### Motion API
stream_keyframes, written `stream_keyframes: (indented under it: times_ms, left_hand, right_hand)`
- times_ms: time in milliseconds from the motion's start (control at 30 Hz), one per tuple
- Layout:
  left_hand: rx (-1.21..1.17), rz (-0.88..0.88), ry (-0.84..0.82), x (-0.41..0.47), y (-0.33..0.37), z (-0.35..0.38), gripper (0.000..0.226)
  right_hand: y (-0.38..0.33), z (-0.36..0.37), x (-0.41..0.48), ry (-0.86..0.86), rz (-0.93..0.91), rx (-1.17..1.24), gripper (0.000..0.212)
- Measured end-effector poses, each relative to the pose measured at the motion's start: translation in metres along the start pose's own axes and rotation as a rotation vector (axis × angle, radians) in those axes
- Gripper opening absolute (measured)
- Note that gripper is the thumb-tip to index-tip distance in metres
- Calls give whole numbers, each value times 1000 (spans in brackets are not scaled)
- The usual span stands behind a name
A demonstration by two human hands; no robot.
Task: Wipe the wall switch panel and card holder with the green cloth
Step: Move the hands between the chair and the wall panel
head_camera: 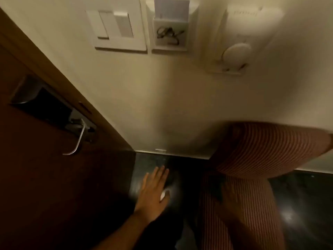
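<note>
The white wall switch panel [119, 30] is mounted high on the cream wall, left of centre. Right beside it sits the white card holder [169, 27], with a pale card standing in its slot and a dark scribble on its front. My left hand [155, 188] hangs far below them over the dark floor, fingers spread and holding nothing. My right arm in a striped sleeve [266, 150] is bent at the lower right; its hand is lost in blur and shadow around a dark patch. I cannot make out a green cloth.
A brown wooden door [45, 168] fills the left side, with a metal lever handle [77, 139] and a dark lock plate. Another white wall unit with a round knob [236, 53] hangs right of the card holder. The floor [302, 204] is dark and glossy.
</note>
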State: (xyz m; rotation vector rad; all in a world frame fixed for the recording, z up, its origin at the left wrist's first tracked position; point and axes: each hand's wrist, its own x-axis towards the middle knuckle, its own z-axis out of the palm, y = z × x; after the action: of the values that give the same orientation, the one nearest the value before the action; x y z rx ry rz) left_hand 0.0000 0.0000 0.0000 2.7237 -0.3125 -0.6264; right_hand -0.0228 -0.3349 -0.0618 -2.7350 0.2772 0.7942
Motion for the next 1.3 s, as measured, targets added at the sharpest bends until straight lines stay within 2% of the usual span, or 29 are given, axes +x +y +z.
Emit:
stream_keyframes:
  times_ms: [100,333,467,600,667,800,1000,1167,1300]
  left_hand:
    - [-5,13,-100,6,-2,33,81]
    - [-65,-73,-176,13,-6,102,79]
    - [-100,-90,-182,10,-8,126,78]
    - [-109,-102,-191,4,-16,136,77]
    - [-107,-109,-206,1,-18,137,78]
    - [-89,-110,-195,-3,-23,136,76]
    - [-42,-132,-192,-5,-29,126,75]
    - [68,-96,-168,0,-22,102,78]
    - [79,-47,-58,6,-4,45,81]
  right_hand:
    - [6,20,27,-20,29,-83,74]
    - [27,67,80,-120,61,-212,81]
    - [51,86,104,-110,58,-245,81]
    - [67,97,120,-52,-29,-246,75]
    - [74,100,127,-37,-65,-224,79]
    - [89,97,140,-117,-96,-265,100]
    - [90,80,138,-104,-118,-192,79]
    - [72,61,96,-17,-157,-75,82]
    - [36,24,53,197,-320,73,92]
